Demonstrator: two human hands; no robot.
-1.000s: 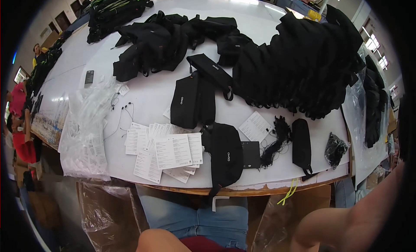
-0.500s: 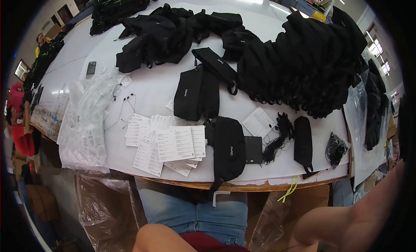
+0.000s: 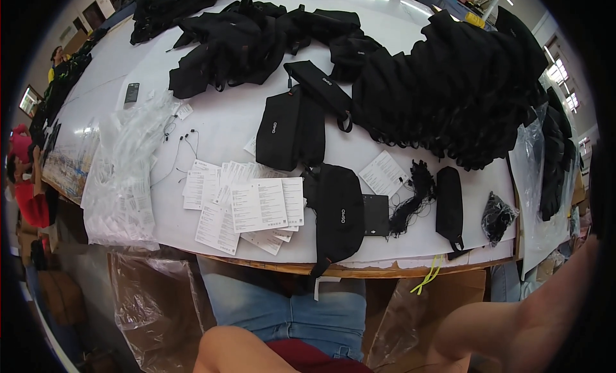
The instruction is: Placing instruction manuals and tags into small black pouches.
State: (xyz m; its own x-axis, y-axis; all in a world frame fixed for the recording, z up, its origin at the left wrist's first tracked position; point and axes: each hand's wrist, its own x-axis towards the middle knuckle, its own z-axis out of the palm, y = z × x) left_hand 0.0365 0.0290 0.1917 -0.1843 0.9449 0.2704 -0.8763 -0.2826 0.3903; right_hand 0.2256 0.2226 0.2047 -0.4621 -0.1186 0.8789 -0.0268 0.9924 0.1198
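Observation:
Neither of my hands shows. My bent left arm (image 3: pixel 234 354) reaches into the picture at the lower edge, and my right arm (image 3: pixel 513 328) rises along the lower right rim. In front of me a black fabric pouch (image 3: pixel 337 212) lies at the table edge, its strap and a white tag hanging over. Left of it, white printed cards (image 3: pixel 256 206) are fanned in a loose stack. To its right lie a black square card (image 3: pixel 376 216), a bundle of black cords (image 3: pixel 414 196), a slim black pouch (image 3: pixel 449 206) and a small bag of black pieces (image 3: pixel 498 219).
Clear plastic bags (image 3: pixel 125 174) cover the table's left side, with a dark phone (image 3: pixel 131 93) behind them. A large row of black pouches (image 3: pixel 449 97) fills the right; more black pouches (image 3: pixel 231 46) are heaped at the back. Cardboard boxes (image 3: pixel 154 309) stand below the edge. Other people sit far left.
The view has tilted slightly, so the table and its things sit a little higher in the picture. Nothing on the table has visibly moved.

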